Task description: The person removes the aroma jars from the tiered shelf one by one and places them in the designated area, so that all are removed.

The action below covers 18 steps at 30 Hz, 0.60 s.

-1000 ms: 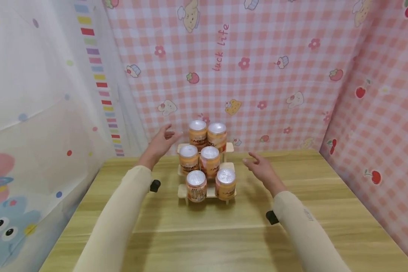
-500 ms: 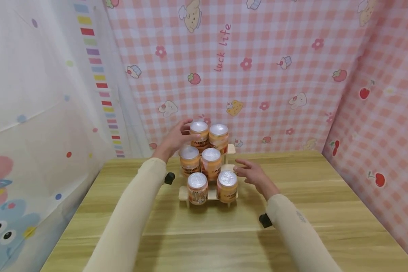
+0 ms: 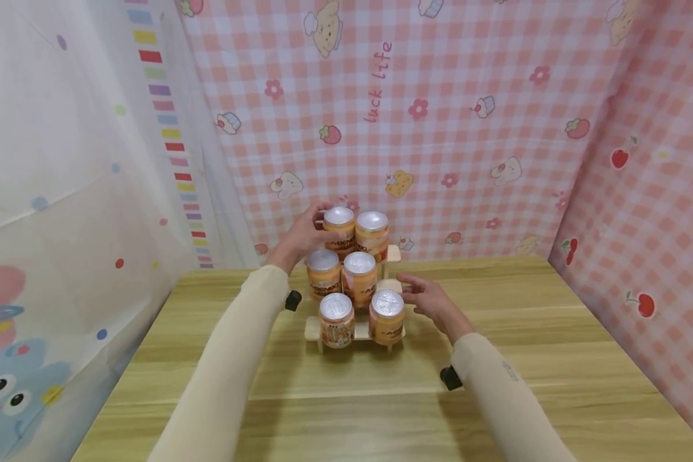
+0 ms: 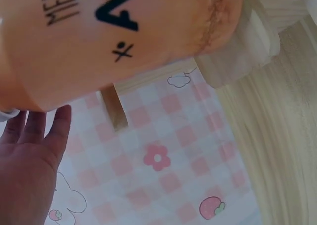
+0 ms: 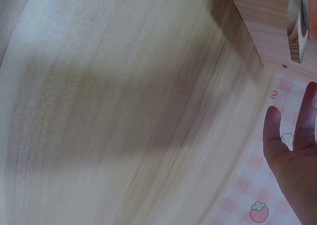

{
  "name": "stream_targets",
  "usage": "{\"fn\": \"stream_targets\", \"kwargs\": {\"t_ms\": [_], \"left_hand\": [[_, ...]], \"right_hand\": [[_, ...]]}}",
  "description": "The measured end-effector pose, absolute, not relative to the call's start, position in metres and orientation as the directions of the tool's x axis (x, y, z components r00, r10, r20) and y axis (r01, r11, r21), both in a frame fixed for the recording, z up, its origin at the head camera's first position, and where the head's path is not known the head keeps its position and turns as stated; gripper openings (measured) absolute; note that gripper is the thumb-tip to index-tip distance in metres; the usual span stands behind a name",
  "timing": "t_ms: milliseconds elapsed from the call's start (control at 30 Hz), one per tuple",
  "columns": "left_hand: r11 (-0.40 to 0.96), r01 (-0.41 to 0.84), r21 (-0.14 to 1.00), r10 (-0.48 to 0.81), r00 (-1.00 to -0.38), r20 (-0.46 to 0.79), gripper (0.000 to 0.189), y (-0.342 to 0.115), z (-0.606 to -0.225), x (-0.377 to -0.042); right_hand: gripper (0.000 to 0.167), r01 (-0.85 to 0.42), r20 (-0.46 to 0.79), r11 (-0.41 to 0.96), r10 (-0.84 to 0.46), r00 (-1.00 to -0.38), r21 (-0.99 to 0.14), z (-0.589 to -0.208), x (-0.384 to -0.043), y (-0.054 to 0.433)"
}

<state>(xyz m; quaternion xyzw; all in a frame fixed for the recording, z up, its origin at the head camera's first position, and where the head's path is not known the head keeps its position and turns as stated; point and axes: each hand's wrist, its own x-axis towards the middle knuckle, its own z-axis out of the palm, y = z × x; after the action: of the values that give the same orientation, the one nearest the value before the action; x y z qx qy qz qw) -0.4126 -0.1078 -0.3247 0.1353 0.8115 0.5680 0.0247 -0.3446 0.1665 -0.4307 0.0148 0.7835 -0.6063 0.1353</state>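
On a small three-tier wooden stand stand orange cans with silver lids, two on each tier. My left hand grips the left can of the top tier, its thumb across the front and fingers round the back. In the left wrist view this can looms large, fingertips at its lid end. My right hand is held beside the middle tier, behind the front right can, holding nothing. The right wrist view shows that hand's fingers apart and loosely extended.
The stand is on a wood-grain table near its back edge. Behind it hangs a pink checked cloth, close to the top tier. The other top can stands right beside the gripped one.
My left hand has moved right from beside the stand and closed round the top left can. My right hand has come left, nearer the stand. The cans keep their places.
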Motion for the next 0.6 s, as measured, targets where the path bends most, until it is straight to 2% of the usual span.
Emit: {"fn": "stream_targets", "kwargs": {"t_ms": [133, 333, 467, 600], "left_hand": [[0.314, 0.201, 0.928, 0.214, -0.967, 0.138, 0.068, -0.109, -0.327, -0.41], [0.222, 0.246, 0.944, 0.112, -0.968, 0.226, 0.069, -0.125, -0.311, -0.404], [0.209, 0.259, 0.943, 0.049, -0.966, 0.255, 0.071, -0.147, -0.301, -0.4], [0.245, 0.248, 0.937, 0.007, -0.967, 0.254, 0.069, -0.179, -0.306, -0.389]], "right_hand": [[0.05, 0.184, -0.225, 0.273, -0.129, -0.966, -0.944, -0.433, -0.341, 0.167], [0.051, 0.168, -0.214, 0.289, -0.137, -0.967, -0.943, -0.433, -0.339, 0.165], [0.052, 0.169, -0.21, 0.279, -0.124, -0.97, -0.945, -0.431, -0.34, 0.163], [0.052, 0.183, -0.223, 0.283, -0.116, -0.968, -0.941, -0.43, -0.339, 0.162]]}}
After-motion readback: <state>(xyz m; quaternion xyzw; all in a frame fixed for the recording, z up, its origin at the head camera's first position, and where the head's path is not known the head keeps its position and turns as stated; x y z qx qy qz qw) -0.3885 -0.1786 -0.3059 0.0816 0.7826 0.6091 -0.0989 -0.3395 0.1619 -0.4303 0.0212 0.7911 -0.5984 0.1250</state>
